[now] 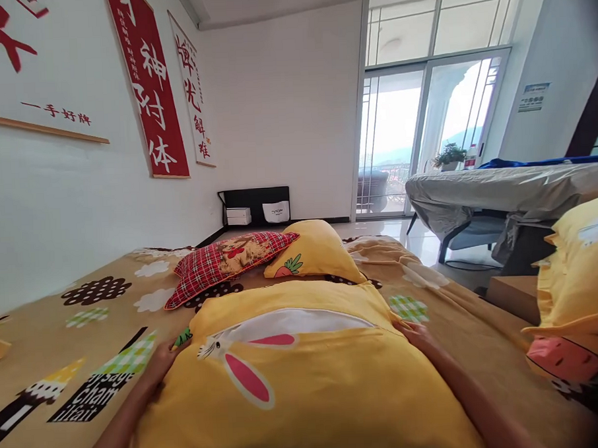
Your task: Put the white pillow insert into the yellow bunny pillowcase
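A large yellow pillow (366,393) with a printed rabbit lies in front of me on the bed. Along its far side the case gapes, and a white strip of the inside (303,323) shows through. My left hand (166,355) is closed on the pillow's left edge, close to a green leaf print. On the opposite side, my right hand (417,334) pinches the cloth at the right edge. The fingers of both hands are partly hidden by the pillow. Just beyond it rests another yellow pillow (317,249) with a carrot print.
A red plaid cushion (226,263) leans against the far yellow pillow. The bed sheet (111,344) is brown and patterned. To the right are more yellow bedding (579,284), a cardboard box (513,297), a chair (465,233) and a covered table (500,185).
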### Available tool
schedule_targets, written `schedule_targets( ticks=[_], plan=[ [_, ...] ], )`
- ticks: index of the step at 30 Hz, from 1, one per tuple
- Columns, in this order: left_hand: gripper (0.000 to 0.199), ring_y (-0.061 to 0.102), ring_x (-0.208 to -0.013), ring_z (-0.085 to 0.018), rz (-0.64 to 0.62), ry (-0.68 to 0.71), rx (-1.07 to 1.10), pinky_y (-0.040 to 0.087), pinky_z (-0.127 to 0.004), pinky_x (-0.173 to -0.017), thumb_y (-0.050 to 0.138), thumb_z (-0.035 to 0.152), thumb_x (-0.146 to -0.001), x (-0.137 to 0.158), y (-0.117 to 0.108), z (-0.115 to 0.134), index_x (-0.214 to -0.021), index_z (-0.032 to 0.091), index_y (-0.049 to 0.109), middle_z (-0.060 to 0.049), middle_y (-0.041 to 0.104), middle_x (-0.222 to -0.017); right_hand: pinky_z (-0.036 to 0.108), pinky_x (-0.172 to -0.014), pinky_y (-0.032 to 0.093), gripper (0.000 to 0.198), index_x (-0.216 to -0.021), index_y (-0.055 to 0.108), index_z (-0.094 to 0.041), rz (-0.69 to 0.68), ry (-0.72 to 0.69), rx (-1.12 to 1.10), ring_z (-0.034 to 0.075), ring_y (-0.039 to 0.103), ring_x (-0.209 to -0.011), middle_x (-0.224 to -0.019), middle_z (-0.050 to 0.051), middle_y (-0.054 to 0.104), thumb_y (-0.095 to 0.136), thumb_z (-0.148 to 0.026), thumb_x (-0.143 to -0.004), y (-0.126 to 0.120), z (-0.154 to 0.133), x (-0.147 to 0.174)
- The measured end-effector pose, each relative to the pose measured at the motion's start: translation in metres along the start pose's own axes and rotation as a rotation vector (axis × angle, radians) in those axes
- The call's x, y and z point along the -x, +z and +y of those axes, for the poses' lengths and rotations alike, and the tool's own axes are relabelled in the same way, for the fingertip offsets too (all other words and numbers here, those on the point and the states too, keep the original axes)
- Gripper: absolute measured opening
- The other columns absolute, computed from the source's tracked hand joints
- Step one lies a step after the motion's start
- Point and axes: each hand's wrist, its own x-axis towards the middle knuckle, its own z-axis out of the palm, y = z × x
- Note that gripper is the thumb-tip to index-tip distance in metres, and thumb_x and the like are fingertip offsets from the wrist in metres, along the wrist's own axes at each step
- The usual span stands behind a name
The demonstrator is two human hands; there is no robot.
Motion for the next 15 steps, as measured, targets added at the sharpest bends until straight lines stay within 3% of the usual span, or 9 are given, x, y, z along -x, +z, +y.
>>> schedule_targets(
  ticks=[3,5,7,9,10,12,15],
  plan=[
    [0.054,0.063,-0.077,-0.027,0.124,0.114,-0.137,0.045,-0.029,-0.063,0.052,0.069,-0.064,-0.005,-0.02,0.033,-0.075,0.018,0.064,-0.004,0.066,-0.07,0.037,-0.056,0.055,0.039,-0.077,0.07,-0.021,0.013,0.014,-0.131,0.027,0.067,-0.063,-0.068,0.009,0.071,0.056,-0.056,-0.07,-0.018,-0.033,-0.005],
    [0.049,0.059,-0.072,-0.024,0.294,0.219,-0.248,0.041,-0.028,-0.064,0.047,0.065,-0.071,-0.012,-0.038,0.064,-0.077,0.019,0.061,-0.003,0.062,-0.067,0.033,-0.057,0.055,0.047,-0.089,0.07,-0.019,0.134,-0.022,-0.245,0.026,0.068,-0.07,-0.074,0.008,0.072,0.058,-0.061,-0.07,-0.03,-0.065,-0.008],
    [0.041,0.053,-0.067,-0.021,0.598,0.307,-0.323,0.039,-0.029,-0.067,0.039,0.056,-0.079,-0.022,-0.056,0.097,-0.076,0.019,0.056,-0.002,0.052,-0.061,0.03,-0.055,0.055,0.051,-0.094,0.069,-0.018,0.27,-0.084,-0.405,0.025,0.068,-0.072,-0.078,0.008,0.072,0.063,-0.062,-0.068,-0.041,-0.099,-0.008],
    [0.034,0.047,-0.068,-0.02,0.927,0.311,-0.303,0.037,-0.032,-0.07,0.034,0.048,-0.084,-0.032,-0.071,0.125,-0.073,0.019,0.048,-0.002,0.043,-0.061,0.031,-0.058,0.056,0.05,-0.095,0.07,-0.018,0.325,-0.172,-0.564,0.025,0.068,-0.076,-0.083,0.008,0.072,0.069,-0.058,-0.065,-0.052,-0.128,-0.006],
    [0.032,0.046,-0.07,-0.02,1.025,0.301,-0.255,0.037,-0.033,-0.071,0.033,0.045,-0.086,-0.037,-0.077,0.136,-0.072,0.019,0.046,-0.002,0.042,-0.063,0.032,-0.064,0.057,0.048,-0.095,0.07,-0.019,0.323,-0.233,-0.611,0.025,0.068,-0.08,-0.089,0.007,0.072,0.072,-0.055,-0.064,-0.058,-0.138,-0.005],
    [0.027,0.047,-0.078,-0.02,1.063,0.302,-0.155,0.038,-0.033,-0.072,0.036,0.039,-0.086,-0.045,-0.082,0.145,-0.073,0.018,0.045,-0.004,0.046,-0.071,0.037,-0.08,0.056,0.046,-0.096,0.07,-0.02,0.33,-0.373,-0.65,0.026,0.065,-0.094,-0.101,0.006,0.07,0.076,-0.048,-0.06,-0.067,-0.148,-0.003],
    [0.02,0.051,-0.086,-0.022,0.928,0.275,-0.099,0.041,-0.034,-0.075,0.044,0.03,-0.085,-0.051,-0.073,0.133,-0.08,0.013,0.054,-0.008,0.055,-0.084,0.044,-0.094,0.048,0.043,-0.092,0.07,-0.02,0.389,-0.508,-0.543,0.029,0.059,-0.107,-0.111,0.006,0.067,0.077,-0.045,-0.057,-0.076,-0.139,-0.004]
  ],
)
